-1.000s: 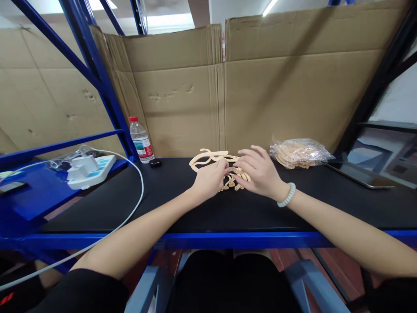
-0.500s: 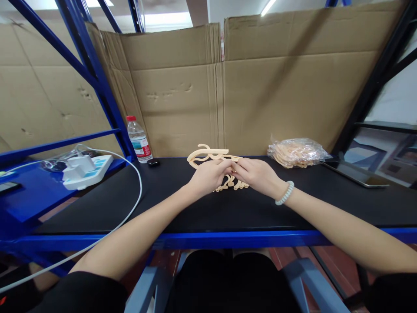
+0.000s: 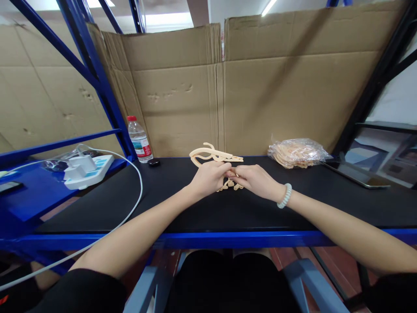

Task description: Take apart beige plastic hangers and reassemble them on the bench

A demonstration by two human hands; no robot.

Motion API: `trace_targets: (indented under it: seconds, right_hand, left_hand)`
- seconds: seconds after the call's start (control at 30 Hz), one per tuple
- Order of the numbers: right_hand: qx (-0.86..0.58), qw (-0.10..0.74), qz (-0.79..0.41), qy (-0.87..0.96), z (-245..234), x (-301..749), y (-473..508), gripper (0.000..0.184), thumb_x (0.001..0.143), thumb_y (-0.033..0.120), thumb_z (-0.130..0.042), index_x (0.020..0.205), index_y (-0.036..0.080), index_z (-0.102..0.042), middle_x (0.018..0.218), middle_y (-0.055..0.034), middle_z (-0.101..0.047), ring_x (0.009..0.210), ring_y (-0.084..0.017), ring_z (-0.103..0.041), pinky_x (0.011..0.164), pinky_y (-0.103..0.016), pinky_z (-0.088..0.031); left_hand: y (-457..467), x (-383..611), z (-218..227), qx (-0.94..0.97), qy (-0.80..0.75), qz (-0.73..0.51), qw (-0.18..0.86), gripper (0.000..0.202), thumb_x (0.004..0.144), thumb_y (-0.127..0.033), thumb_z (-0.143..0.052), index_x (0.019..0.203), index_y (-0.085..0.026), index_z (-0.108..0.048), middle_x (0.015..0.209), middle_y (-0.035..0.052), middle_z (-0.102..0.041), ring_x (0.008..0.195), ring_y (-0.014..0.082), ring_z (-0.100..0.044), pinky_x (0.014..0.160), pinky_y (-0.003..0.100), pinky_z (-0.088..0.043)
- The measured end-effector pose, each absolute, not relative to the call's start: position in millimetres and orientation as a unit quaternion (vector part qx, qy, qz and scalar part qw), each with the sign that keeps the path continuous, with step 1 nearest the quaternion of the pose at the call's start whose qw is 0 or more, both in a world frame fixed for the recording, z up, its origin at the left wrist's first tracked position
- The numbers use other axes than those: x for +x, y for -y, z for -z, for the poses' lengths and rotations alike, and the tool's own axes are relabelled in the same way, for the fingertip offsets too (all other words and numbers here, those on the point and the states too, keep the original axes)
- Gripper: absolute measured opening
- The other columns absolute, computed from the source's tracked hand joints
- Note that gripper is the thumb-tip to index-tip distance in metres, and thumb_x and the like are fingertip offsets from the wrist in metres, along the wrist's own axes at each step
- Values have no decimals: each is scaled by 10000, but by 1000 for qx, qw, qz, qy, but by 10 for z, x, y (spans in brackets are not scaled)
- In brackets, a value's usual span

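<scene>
My left hand [image 3: 210,177] is closed around the lower part of a beige assembly of curved pieces [image 3: 213,153], with its thumb and fingers pressed together. The assembly's long curved bars and a short hooked end stick up above that hand. My right hand [image 3: 259,180] is closed too, its fingertips meeting the left fingertips at the assembly. What exactly the right fingertips pinch is hidden. Below the joined fingers, small curved beige ends [image 3: 230,183] show over the black tabletop [image 3: 208,215].
A clear bag of beige pieces [image 3: 298,153] lies at the back right, beside a dark flat tablet [image 3: 355,174]. A water bottle [image 3: 140,141] and a small black object [image 3: 154,162] stand back left. A power strip [image 3: 94,171] and white cable [image 3: 140,187] are at the left; cardboard [image 3: 176,95] stands behind.
The assembly has tilted, its long bars now sloping down to the right and standing clear of the right fingers. My right hand has shifted slightly down.
</scene>
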State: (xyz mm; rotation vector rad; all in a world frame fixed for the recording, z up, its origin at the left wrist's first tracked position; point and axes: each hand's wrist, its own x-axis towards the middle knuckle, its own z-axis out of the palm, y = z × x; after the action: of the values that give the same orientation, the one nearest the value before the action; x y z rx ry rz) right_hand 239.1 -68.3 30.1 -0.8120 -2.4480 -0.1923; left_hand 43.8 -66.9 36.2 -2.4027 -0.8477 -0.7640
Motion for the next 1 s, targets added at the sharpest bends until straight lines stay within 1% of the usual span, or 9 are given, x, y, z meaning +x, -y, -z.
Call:
trace_targets:
  seconds: [0.2,0.4,0.53,0.63,0.7,0.77,0.87,0.93,1.0]
  right_hand:
    - [-344,238,9,908,-374,2384,703,251,956,241,-438,894,169,-670,759,-45,-679,650,-150,-579,616,-255,-324]
    - [-388,229,-37,892,-418,2348,744,281,927,220,-439,752,159,-651,716,-43,-669,630,-141,-557,597,-252,-312]
    - [-387,235,-108,885,-445,2350,759,282,900,194,-448,674,152,-611,642,-17,-615,597,-119,-520,584,-243,-324]
    - [-377,244,-237,861,-459,2382,728,286,908,291,-468,680,154,-572,562,15,-519,503,-92,-447,513,-225,-327]
    - [-358,232,-391,815,-459,2403,690,298,903,386,-484,723,158,-548,516,49,-436,423,-66,-353,434,-201,-300]
    - [-328,213,-529,753,-453,2418,646,304,882,433,-519,756,157,-530,501,73,-386,386,-42,-263,376,-171,-252]
    - [-296,192,-630,692,-448,2447,588,270,871,390,-553,753,151,-513,503,78,-378,383,-22,-190,347,-138,-184]
    - [-277,181,-663,672,-463,2489,560,235,879,333,-542,735,152,-501,487,86,-349,383,-22,-147,341,-133,-153]
    - [-253,198,-678,661,-498,2550,538,224,885,290,-523,709,157,-487,474,91,-311,391,-30,-121,348,-140,-158]
  left_hand:
    - [701,466,-357,-881,286,289,242,182,795,-76,-406,676,-175,-503,629,19,-567,577,145,-500,546,252,-325]
    - [693,492,-304,-887,276,293,228,157,776,-85,-419,694,-176,-516,631,19,-571,582,149,-515,538,251,-330]
    - [695,474,-292,-888,281,271,241,155,754,-70,-426,725,-184,-528,639,20,-573,589,161,-517,549,261,-338]
    - [711,466,-339,-892,289,265,225,144,806,-109,-420,720,-183,-509,636,20,-564,585,155,-509,547,258,-339]
    - [722,466,-377,-898,287,262,207,152,836,-144,-411,717,-182,-498,657,26,-569,602,152,-518,550,252,-348]
    - [732,467,-404,-899,284,263,203,158,843,-152,-400,723,-181,-499,678,32,-573,618,153,-524,557,249,-359]
    - [736,455,-425,-897,281,262,221,172,839,-130,-385,731,-178,-510,680,32,-569,625,152,-523,560,248,-363]
    - [725,424,-439,-902,262,242,242,172,833,-110,-390,747,-177,-523,689,34,-577,644,156,-530,583,254,-377]
    - [700,376,-461,-903,256,235,252,165,836,-105,-398,767,-176,-529,713,39,-594,671,161,-542,615,262,-394]
